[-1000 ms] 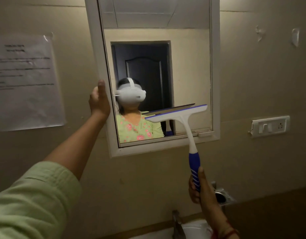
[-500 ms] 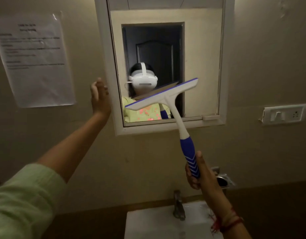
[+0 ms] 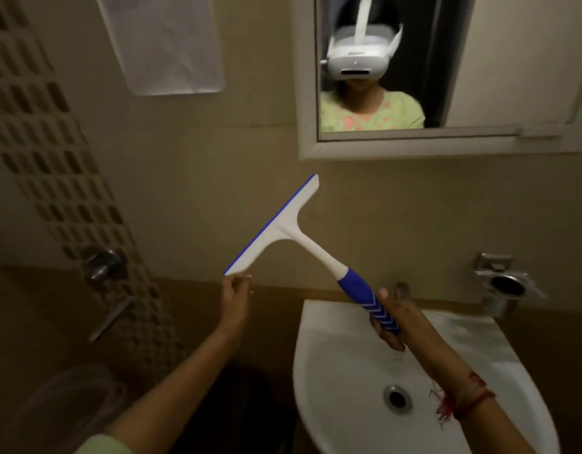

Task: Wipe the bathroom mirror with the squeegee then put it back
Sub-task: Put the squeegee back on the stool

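Note:
A white squeegee with a blue blade edge and a blue grip hangs tilted in the air below the mirror, clear of the glass. My right hand is closed around its blue grip, above the sink. My left hand pinches the lower left tip of the blade head with its fingertips. The white-framed mirror is at the top right and shows a person in a white headset and a green top.
A white sink with a drain lies under my right arm. A metal holder sticks out of the wall at right. A paper notice hangs at the upper left, a wall tap and a bucket at left.
The squeegee has come down off the mirror to above the sink. My left hand left the mirror frame and took the blade tip. The view tilted down.

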Demonstrator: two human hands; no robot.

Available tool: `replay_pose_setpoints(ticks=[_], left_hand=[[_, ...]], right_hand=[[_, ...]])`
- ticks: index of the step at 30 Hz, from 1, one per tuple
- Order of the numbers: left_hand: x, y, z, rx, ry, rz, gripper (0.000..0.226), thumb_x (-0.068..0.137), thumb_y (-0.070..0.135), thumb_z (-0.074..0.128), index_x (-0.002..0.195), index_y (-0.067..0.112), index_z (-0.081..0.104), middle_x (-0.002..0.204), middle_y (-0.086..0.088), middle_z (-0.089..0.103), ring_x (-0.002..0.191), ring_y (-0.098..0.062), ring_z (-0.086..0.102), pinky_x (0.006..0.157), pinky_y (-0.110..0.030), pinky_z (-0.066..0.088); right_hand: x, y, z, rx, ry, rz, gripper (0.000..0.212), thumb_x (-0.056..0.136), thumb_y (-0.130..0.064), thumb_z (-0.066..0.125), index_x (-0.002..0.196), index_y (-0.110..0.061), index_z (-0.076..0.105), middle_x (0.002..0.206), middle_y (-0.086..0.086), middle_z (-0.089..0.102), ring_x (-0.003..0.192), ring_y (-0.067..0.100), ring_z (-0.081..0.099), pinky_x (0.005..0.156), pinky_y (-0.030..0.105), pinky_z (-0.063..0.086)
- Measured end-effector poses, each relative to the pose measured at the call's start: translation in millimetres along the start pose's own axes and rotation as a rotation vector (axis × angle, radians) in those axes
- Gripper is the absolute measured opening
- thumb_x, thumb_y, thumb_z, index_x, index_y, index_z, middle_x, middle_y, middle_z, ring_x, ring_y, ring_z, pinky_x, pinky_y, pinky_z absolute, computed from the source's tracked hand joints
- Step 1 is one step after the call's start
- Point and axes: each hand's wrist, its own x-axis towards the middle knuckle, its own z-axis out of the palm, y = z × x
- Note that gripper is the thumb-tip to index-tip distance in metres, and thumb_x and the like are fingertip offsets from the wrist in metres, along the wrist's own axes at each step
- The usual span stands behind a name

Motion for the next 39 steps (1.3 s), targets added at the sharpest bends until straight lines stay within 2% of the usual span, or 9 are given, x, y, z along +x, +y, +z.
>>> replay_pose_setpoints(ticks=[1,3,6,13,19,25,29,33,39], left_hand=[[-14.9,-18.1,-27.2,0.01,0.101,-0.086,0.014,0.094,0.011,0.045,0.106,0.005,0.045,0.1,-0.011,0.049,0.083,-0.018,0.05,0.07,-0.025,0.042],[-23.3,-40.5,-41.3,0.031,0.135,-0.103,0.01,0.093,0.008,0.045,0.102,0.006,0.044,0.095,-0.011,0.049,0.073,-0.013,0.048,0.064,-0.019,0.039],[-21.7,-52.9,-48.8,0.076,0.127,-0.162,0.01,0.092,0.013,0.047,0.101,0.009,0.046,0.091,-0.007,0.052,0.071,-0.013,0.049,0.063,-0.023,0.039],[-27.9,-100.4,-91.4,0.147,0.224,-0.26,0.005,0.092,0.021,0.05,0.096,0.019,0.051,0.096,-0.006,0.058,0.083,-0.019,0.055,0.08,-0.036,0.043],[-32.5,-134.9,-122.4,0.16,0.325,-0.32,0.008,0.091,0.021,0.05,0.098,0.018,0.05,0.092,-0.003,0.058,0.079,-0.015,0.056,0.074,-0.033,0.044],[-44.2,-180.4,-166.7,0.13,0.482,-0.443,0.015,0.09,0.016,0.051,0.102,0.006,0.051,0.083,-0.009,0.055,0.066,-0.013,0.051,0.057,-0.024,0.04],[-37.8,-206.2,-195.8,0.118,0.538,-0.499,0.012,0.089,0.008,0.052,0.099,0.003,0.047,0.074,-0.011,0.052,0.06,-0.015,0.046,0.056,-0.025,0.038],[-22.4,-236.0,-216.6,0.142,0.534,-0.534,0.013,0.088,0.006,0.054,0.097,0.005,0.045,0.083,-0.014,0.053,0.078,-0.026,0.051,0.074,-0.032,0.04],[1.5,-283.4,-240.7,0.18,0.509,-0.549,0.014,0.088,0.01,0.056,0.098,0.008,0.046,0.073,0.0,0.053,0.075,-0.022,0.053,0.073,-0.029,0.041]], right_hand=[[8.6,10.6,19.2,-0.027,-0.102,0.074,0.061,0.081,-0.067,0.038,0.052,-0.017,0.055,0.042,0.001,0.043,0.034,0.008,0.032,0.041,0.02,0.026],[4.0,19.2,26.0,-0.055,-0.093,0.109,0.054,0.078,-0.062,0.039,0.05,-0.018,0.055,0.042,-0.002,0.046,0.033,0.006,0.034,0.04,0.017,0.027],[0.4,33.4,35.5,0.004,-0.077,0.112,0.053,0.079,-0.058,0.041,0.047,-0.019,0.057,0.041,-0.005,0.047,0.033,0.006,0.036,0.037,0.016,0.027],[11.8,77.3,75.2,-0.016,-0.191,0.243,0.053,0.082,-0.056,0.041,0.052,-0.016,0.06,0.038,-0.004,0.044,0.034,0.008,0.036,0.038,0.017,0.03],[21.7,107.2,122.6,0.016,-0.302,0.396,0.051,0.09,-0.047,0.043,0.063,-0.008,0.061,0.036,-0.006,0.039,0.031,0.005,0.031,0.034,0.014,0.026],[35.1,135.2,193.9,0.055,-0.344,0.529,0.026,0.095,-0.025,0.047,0.081,-0.004,0.05,0.041,-0.007,0.04,0.031,0.002,0.034,0.034,0.013,0.026],[42.6,162.5,242.4,0.043,-0.339,0.759,0.028,0.098,-0.025,0.042,0.074,-0.011,0.047,0.042,-0.001,0.037,0.027,0.004,0.028,0.032,0.012,0.021],[61.3,199.3,281.6,0.114,-0.318,1.044,0.038,0.096,-0.031,0.037,0.061,-0.016,0.045,0.036,-0.007,0.041,0.027,0.004,0.03,0.03,0.013,0.02],[102.0,270.1,347.7,0.222,-0.278,1.187,0.034,0.095,-0.033,0.037,0.068,-0.016,0.048,0.047,-0.005,0.046,0.028,0.004,0.031,0.028,0.014,0.019]])
